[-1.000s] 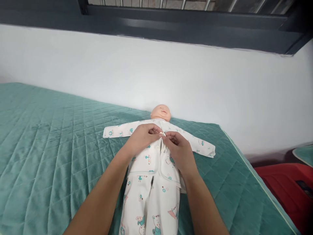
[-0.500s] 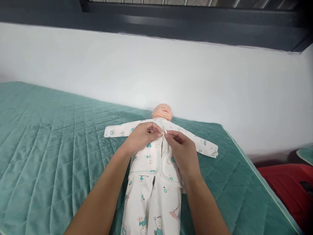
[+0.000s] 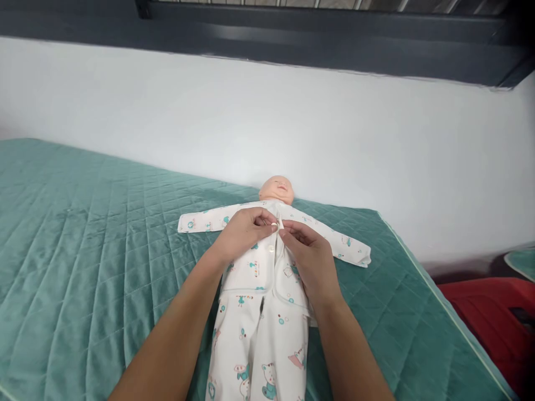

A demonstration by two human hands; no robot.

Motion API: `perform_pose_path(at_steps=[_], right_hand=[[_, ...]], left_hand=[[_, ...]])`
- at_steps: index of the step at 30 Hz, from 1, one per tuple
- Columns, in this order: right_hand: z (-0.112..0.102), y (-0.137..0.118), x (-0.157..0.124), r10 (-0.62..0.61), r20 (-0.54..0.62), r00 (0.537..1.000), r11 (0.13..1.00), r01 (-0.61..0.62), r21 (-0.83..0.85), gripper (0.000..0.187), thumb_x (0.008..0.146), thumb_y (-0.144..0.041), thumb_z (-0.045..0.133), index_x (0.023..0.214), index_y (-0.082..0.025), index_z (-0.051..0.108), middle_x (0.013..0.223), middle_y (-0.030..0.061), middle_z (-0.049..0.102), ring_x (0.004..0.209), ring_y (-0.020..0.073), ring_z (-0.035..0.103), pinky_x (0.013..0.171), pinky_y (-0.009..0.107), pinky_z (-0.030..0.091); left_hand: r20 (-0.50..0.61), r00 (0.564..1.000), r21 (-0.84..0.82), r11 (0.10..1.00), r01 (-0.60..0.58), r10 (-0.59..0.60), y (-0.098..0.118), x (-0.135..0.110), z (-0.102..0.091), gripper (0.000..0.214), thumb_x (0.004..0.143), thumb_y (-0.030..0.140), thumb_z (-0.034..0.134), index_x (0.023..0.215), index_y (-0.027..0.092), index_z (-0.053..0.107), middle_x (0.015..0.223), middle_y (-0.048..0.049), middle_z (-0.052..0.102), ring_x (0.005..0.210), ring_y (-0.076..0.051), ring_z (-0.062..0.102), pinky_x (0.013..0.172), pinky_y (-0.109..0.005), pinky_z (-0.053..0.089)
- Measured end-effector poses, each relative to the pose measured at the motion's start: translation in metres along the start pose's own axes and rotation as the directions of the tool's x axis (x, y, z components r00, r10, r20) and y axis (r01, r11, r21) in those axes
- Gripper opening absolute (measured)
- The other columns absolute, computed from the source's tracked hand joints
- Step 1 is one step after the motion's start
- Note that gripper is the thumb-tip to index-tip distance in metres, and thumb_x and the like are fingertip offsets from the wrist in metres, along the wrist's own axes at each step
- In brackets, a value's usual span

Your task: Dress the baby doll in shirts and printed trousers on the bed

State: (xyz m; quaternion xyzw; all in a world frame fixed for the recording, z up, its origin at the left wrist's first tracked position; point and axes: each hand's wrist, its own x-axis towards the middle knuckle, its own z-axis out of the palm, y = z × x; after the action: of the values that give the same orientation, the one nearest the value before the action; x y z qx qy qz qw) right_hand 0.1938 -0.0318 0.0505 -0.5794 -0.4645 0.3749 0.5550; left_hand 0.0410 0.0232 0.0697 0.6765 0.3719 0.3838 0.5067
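Note:
A baby doll (image 3: 276, 189) lies on its back on a teal quilted mattress (image 3: 92, 234), head toward the wall, arms spread. It wears a white printed shirt (image 3: 254, 267) and matching trousers (image 3: 259, 345). My left hand (image 3: 244, 231) pinches the shirt's left front edge at the doll's chest. My right hand (image 3: 311, 259) pinches the opposite edge. The fingertips of both hands meet at the shirt's opening just below the collar, where a small fastener shows between them.
A white wall (image 3: 292, 122) rises right behind the doll's head, with a dark window frame (image 3: 292, 39) above. The mattress edge runs down at the right; beyond it sits a red object (image 3: 489, 317) on the floor.
Both hands stay at the doll's chest, fingers working slightly at the shirt opening. The view has shifted only a little.

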Motion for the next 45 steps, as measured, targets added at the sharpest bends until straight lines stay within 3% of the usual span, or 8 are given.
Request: perform_pose_path(at_steps=[7,14,22,25,30,35,41,45], right_hand=[[-0.001,-0.001,-0.001,-0.005,0.021,1.0,1.0,0.006,-0.009,0.03,0.076,-0.041,0.072,0.102,-0.026,0.073,0.088,0.0008,0.068,0.074,0.0149,0.056,0.066,0.027,0.043],[-0.005,-0.003,0.002,-0.011,0.099,0.995,1.0,0.012,-0.008,0.032,0.076,-0.039,0.073,0.103,-0.023,0.07,0.088,0.0009,0.065,0.07,0.0122,0.052,0.063,0.026,0.041],[-0.004,-0.005,0.002,-0.114,0.16,0.981,0.98,0.137,-0.145,0.028,0.08,-0.035,0.068,0.105,-0.024,0.064,0.086,-0.0005,0.063,0.067,0.0115,0.048,0.064,0.026,0.04],[-0.004,-0.006,0.001,-0.133,0.156,0.979,0.964,0.164,-0.208,0.027,0.079,-0.034,0.067,0.104,-0.024,0.064,0.084,-0.0009,0.064,0.065,0.0118,0.048,0.063,0.027,0.04],[-0.002,-0.006,0.001,-0.129,0.131,0.983,0.949,0.161,-0.271,0.028,0.078,-0.034,0.067,0.105,-0.025,0.062,0.084,-0.0012,0.066,0.065,0.0122,0.051,0.063,0.027,0.04],[0.0,-0.008,0.001,-0.14,0.136,0.981,0.927,0.178,-0.329,0.027,0.079,-0.032,0.065,0.105,-0.026,0.066,0.08,-0.0014,0.065,0.063,0.0126,0.05,0.062,0.028,0.041],[0.0,-0.009,0.0,-0.137,0.137,0.981,0.931,0.175,-0.32,0.04,0.078,-0.032,0.065,0.118,-0.029,0.062,0.08,-0.0016,0.066,0.063,0.0136,0.051,0.062,0.029,0.042],[0.002,-0.01,-0.001,-0.148,0.144,0.978,0.905,0.193,-0.38,0.043,0.078,-0.031,0.065,0.121,-0.03,0.06,0.081,-0.0019,0.067,0.063,0.0137,0.053,0.063,0.03,0.044]], left_hand=[[0.016,1.0,-0.23,0.973,0.001,0.003,-0.007,0.0,-0.002,0.021,0.076,0.033,0.07,0.087,0.016,0.066,0.079,-0.0007,0.062,0.07,-0.01,0.053,0.064,-0.022,0.041],[-0.013,1.0,-0.222,0.975,0.004,-0.007,-0.012,0.003,-0.001,0.021,0.075,0.03,0.072,0.089,0.016,0.064,0.08,-0.001,0.063,0.071,-0.01,0.057,0.066,-0.022,0.043],[-0.037,0.999,-0.205,0.978,0.023,-0.031,-0.008,0.003,0.0,0.026,0.068,0.03,0.076,0.082,0.016,0.06,0.075,0.0013,0.06,0.065,-0.009,0.054,0.06,-0.021,0.04],[-0.035,0.999,-0.149,0.989,0.014,-0.02,-0.004,0.001,-0.001,0.022,0.069,0.029,0.074,0.08,0.017,0.06,0.073,0.0016,0.06,0.063,-0.009,0.052,0.057,-0.021,0.038],[-0.005,1.0,0.083,0.997,0.005,-0.005,0.008,-0.004,-0.004,0.012,0.079,0.03,0.062,0.085,0.019,0.062,0.071,0.001,0.064,0.06,-0.01,0.052,0.056,-0.023,0.036],[-0.029,0.999,0.189,0.982,-0.016,0.022,0.012,-0.004,0.001,0.014,0.078,0.029,0.062,0.09,0.021,0.062,0.079,-0.0005,0.07,0.07,-0.015,0.061,0.061,-0.025,0.041],[-0.02,1.0,-0.014,1.0,0.023,-0.024,0.006,-0.003,0.003,0.018,0.076,0.025,0.062,0.093,0.02,0.06,0.08,-0.0006,0.067,0.067,-0.013,0.059,0.06,-0.024,0.042],[-0.021,0.999,-0.049,0.998,0.031,-0.032,0.004,-0.003,0.002,0.015,0.075,0.023,0.063,0.09,0.019,0.061,0.078,-0.0002,0.065,0.065,-0.012,0.056,0.059,-0.024,0.04]])
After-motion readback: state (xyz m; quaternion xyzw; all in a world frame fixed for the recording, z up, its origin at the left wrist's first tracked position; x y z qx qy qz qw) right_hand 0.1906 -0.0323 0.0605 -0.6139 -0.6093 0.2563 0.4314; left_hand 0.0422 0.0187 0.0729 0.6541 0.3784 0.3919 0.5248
